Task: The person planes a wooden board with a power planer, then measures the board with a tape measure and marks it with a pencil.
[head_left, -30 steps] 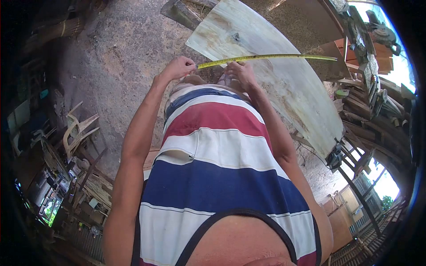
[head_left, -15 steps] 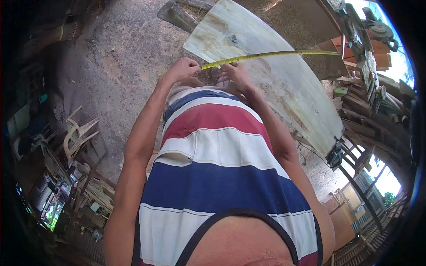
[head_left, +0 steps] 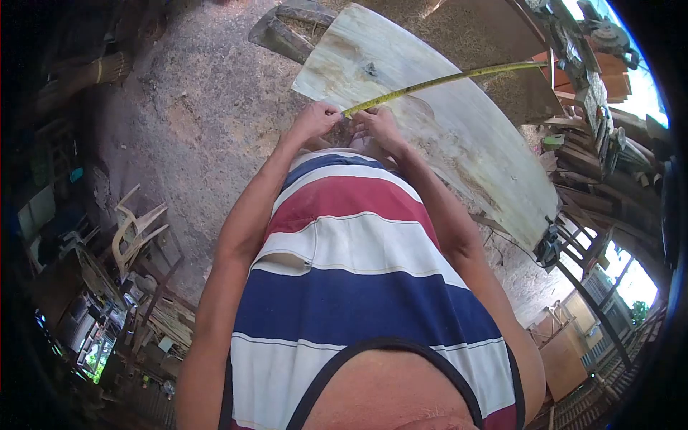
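A yellow tape measure (head_left: 430,82) stretches from my hands across a large pale wooden slab (head_left: 459,136) toward the upper right. My left hand (head_left: 315,120) pinches the tape's near end. Close beside it on the right, my right hand (head_left: 378,127) has its fingers closed at the tape a little farther along. The slab has a straight left end, a curved far edge and a dark knot. The tape's far end reaches a brown panel.
Wooden pieces (head_left: 283,36) lie beyond the slab's left end. A pale chair (head_left: 132,233) stands at the left on the rough ground. Stacked timber (head_left: 588,172) lines the right side, with a dark tool (head_left: 548,247) at the slab's near right end.
My left hand has moved right, closer to my right hand. The tape now slants more steeply, its near end slightly lower and its far part higher.
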